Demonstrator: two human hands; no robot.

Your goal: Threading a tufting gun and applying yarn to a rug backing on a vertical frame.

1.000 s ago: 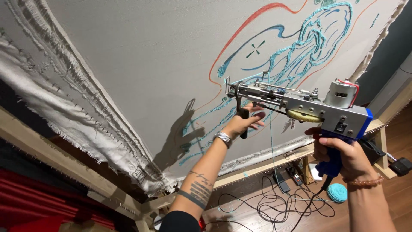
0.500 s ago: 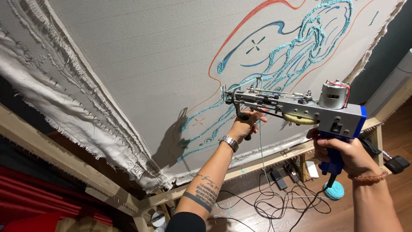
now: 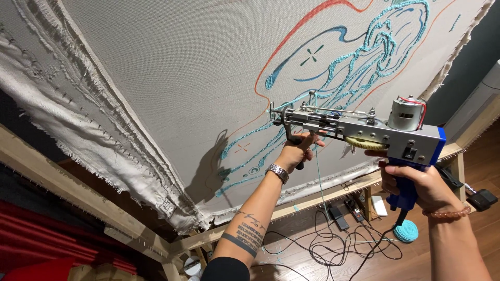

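A grey metal tufting gun (image 3: pixel 364 130) with a blue handle and a small motor on top is held up to a white cloth (image 3: pixel 172 78) stretched on a wooden frame. My left hand (image 3: pixel 296 151) grips the gun's black front handle near the needle. My right hand (image 3: pixel 416 182) is wrapped around the blue rear grip. The needle end touches the cloth beside teal yarn lines (image 3: pixel 364 57) of a drawn design with red and blue outlines. A teal strand hangs down from the gun.
The wooden frame rail (image 3: pixel 333 195) runs below the cloth. A teal yarn ball (image 3: pixel 405 230), tangled black cables (image 3: pixel 344 244), and small devices lie on the wood floor. Frayed cloth edges (image 3: pixel 94 140) hang at the left. A red surface shows at the lower left.
The gun and both hands have shifted slightly left and down along the cloth, the needle end staying near the teal lines.
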